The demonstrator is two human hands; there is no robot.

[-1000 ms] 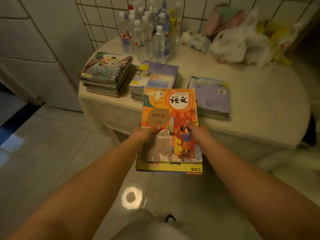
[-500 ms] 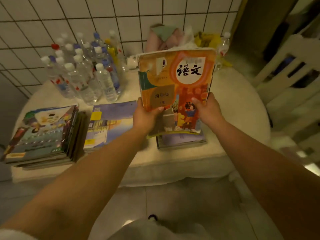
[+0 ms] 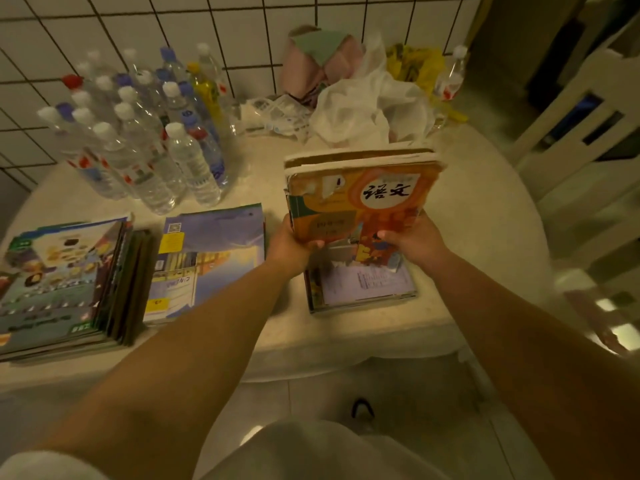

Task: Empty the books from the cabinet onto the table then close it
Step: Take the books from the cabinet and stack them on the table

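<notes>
Both hands hold a small stack of books with an orange cover [image 3: 360,199] on top, tilted up above the table [image 3: 485,216]. My left hand [image 3: 289,244] grips the stack's lower left edge and my right hand [image 3: 414,242] grips its lower right edge. Right beneath the held stack a purple-covered pile of books [image 3: 363,285] lies on the table. A blue-covered pile [image 3: 207,258] lies to its left, and a thicker pile [image 3: 62,282] at the far left. The cabinet is out of view.
Several clear water bottles [image 3: 145,133] stand at the table's back left against the tiled wall. White plastic bags [image 3: 367,105] and pink and yellow bundles crowd the back middle. A white slatted chair [image 3: 581,133] stands to the right of the table.
I have stepped up to the table. The held stack went from over the floor to above the purple pile, and it has tilted lower over that pile.
</notes>
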